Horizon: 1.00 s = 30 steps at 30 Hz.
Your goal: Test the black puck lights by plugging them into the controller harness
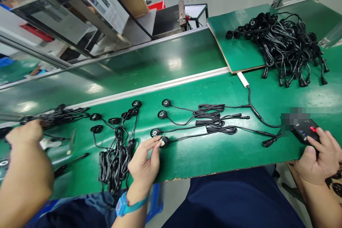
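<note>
My left hand [145,162], with a blue strap at the wrist, pinches the nearest of several small round black lamp pucks [163,141] between thumb and fingers. The pucks lie in a row on the green table [213,149], each with a coiled black cable [221,129] leading right. My right hand [320,156] rests on a small black control box [304,130] with a red light, thumb on its top, fingers curled around it. The cables meet at a lead that runs towards the box.
A co-worker's arm and hand [25,139] reach over cables at the far left. A loose bundle of pucks and cables [117,146] lies left of my hand. A large heap of cabled pucks [285,42] sits on a raised green board at the back right. A conveyor belt [149,64] runs behind.
</note>
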Each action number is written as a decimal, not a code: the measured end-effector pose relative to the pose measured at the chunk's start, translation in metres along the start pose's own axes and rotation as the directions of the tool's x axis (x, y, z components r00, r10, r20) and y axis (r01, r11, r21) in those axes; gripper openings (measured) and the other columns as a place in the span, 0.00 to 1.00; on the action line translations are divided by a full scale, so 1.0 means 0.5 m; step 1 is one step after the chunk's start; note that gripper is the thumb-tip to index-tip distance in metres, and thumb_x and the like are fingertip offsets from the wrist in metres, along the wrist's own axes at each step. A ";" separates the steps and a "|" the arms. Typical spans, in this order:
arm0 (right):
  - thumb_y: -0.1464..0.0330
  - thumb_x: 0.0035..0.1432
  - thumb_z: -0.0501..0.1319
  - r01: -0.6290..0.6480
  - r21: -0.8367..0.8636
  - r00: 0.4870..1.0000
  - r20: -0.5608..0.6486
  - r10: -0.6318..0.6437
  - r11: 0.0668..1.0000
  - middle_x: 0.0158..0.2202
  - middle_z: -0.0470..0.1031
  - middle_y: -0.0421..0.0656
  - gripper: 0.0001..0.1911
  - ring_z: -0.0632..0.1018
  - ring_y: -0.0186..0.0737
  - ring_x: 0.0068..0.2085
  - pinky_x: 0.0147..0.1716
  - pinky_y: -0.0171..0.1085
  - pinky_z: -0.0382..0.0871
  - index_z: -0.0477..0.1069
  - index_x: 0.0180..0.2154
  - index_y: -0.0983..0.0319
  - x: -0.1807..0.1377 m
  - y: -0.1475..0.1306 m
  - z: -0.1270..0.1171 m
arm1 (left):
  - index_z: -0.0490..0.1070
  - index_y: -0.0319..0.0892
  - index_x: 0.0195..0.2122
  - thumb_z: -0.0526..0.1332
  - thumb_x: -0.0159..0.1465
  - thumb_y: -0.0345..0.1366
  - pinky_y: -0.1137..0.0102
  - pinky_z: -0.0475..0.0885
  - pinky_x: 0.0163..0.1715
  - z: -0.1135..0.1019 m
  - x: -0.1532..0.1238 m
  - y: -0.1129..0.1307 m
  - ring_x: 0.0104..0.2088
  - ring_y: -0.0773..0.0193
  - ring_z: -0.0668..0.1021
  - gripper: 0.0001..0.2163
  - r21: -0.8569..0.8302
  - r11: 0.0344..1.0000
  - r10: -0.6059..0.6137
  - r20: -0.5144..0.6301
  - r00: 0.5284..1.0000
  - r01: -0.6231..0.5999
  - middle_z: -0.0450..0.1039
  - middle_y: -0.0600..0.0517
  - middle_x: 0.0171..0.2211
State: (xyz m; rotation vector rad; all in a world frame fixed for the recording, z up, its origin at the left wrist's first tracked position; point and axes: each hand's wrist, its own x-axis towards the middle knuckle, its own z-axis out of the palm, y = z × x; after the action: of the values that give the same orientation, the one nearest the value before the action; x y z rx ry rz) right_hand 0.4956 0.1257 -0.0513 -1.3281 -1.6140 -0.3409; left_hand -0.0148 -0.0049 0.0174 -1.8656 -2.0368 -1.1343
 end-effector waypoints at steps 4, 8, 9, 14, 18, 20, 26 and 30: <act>0.63 0.62 0.58 0.009 0.006 1.000 0.001 -0.009 1.000 0.58 0.78 0.47 0.17 0.76 0.62 0.61 0.59 0.62 0.69 0.79 0.48 0.58 0.002 -0.003 -0.001 | 0.75 0.42 0.41 0.64 0.68 0.26 0.62 0.80 0.48 0.004 -0.002 -0.004 0.44 0.59 0.85 0.05 0.039 0.999 0.025 0.031 0.999 -0.027 0.83 0.46 0.43; 0.64 0.62 0.58 0.016 -0.008 1.000 0.006 -0.016 1.000 0.59 0.78 0.48 0.17 0.76 0.61 0.61 0.59 0.61 0.70 0.79 0.48 0.59 0.000 -0.001 -0.002 | 0.75 0.42 0.42 0.64 0.68 0.25 0.62 0.79 0.48 0.005 -0.001 -0.007 0.45 0.59 0.84 0.05 0.055 0.997 0.052 0.048 0.997 -0.055 0.83 0.45 0.44; 0.64 0.62 0.58 0.019 -0.011 1.000 0.008 -0.019 1.000 0.59 0.77 0.48 0.17 0.76 0.61 0.61 0.60 0.61 0.69 0.79 0.48 0.59 -0.001 0.001 -0.003 | 0.75 0.42 0.41 0.64 0.68 0.25 0.62 0.79 0.49 0.005 0.000 -0.007 0.45 0.59 0.84 0.06 0.051 0.997 0.061 0.051 0.997 -0.064 0.82 0.45 0.44; 0.65 0.62 0.58 0.026 -0.007 0.999 0.020 -0.025 1.000 0.59 0.77 0.49 0.16 0.76 0.61 0.61 0.60 0.61 0.69 0.79 0.49 0.59 -0.004 0.007 -0.004 | 0.75 0.42 0.40 0.64 0.68 0.25 0.61 0.78 0.48 0.003 0.004 -0.002 0.44 0.59 0.83 0.05 0.051 0.997 0.062 0.074 0.995 -0.066 0.82 0.46 0.43; 0.65 0.61 0.59 0.034 0.000 0.999 0.006 -0.034 0.999 0.59 0.77 0.48 0.16 0.76 0.61 0.61 0.60 0.61 0.69 0.78 0.49 0.59 -0.004 0.008 -0.003 | 0.74 0.42 0.39 0.63 0.69 0.27 0.63 0.79 0.47 0.004 -0.001 0.000 0.44 0.59 0.84 0.04 0.059 0.997 0.046 0.067 0.997 -0.050 0.83 0.46 0.43; 0.64 0.61 0.59 0.032 -0.004 0.999 0.006 -0.032 0.999 0.59 0.77 0.47 0.16 0.76 0.61 0.61 0.59 0.61 0.69 0.78 0.49 0.58 -0.004 0.008 -0.002 | 0.74 0.42 0.40 0.63 0.69 0.27 0.65 0.79 0.46 0.002 -0.002 0.000 0.43 0.60 0.85 0.03 0.076 0.996 0.033 0.049 0.998 -0.037 0.83 0.47 0.43; 0.64 0.62 0.58 0.017 -0.009 1.000 0.011 -0.017 1.000 0.59 0.77 0.48 0.16 0.76 0.62 0.61 0.60 0.61 0.68 0.79 0.48 0.58 -0.006 0.007 -0.002 | 0.75 0.41 0.40 0.64 0.69 0.31 0.62 0.79 0.49 -0.008 0.015 -0.027 0.44 0.58 0.84 0.01 0.093 0.995 -0.039 -0.074 0.996 0.045 0.83 0.45 0.42; 0.64 0.61 0.58 0.023 -0.010 1.000 0.011 -0.023 1.000 0.59 0.78 0.47 0.16 0.76 0.61 0.61 0.60 0.61 0.68 0.78 0.48 0.58 -0.008 0.008 -0.001 | 0.75 0.41 0.40 0.64 0.70 0.38 0.60 0.78 0.51 0.008 0.023 -0.071 0.45 0.56 0.84 0.06 0.065 0.978 -0.193 -0.092 0.977 0.199 0.82 0.44 0.42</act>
State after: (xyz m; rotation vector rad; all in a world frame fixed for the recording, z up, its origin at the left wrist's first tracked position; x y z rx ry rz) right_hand 0.4990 0.1245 -0.0555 -1.3218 -1.6401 -0.3567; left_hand -0.0482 0.0089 0.0063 -1.5826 -2.2214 -1.1443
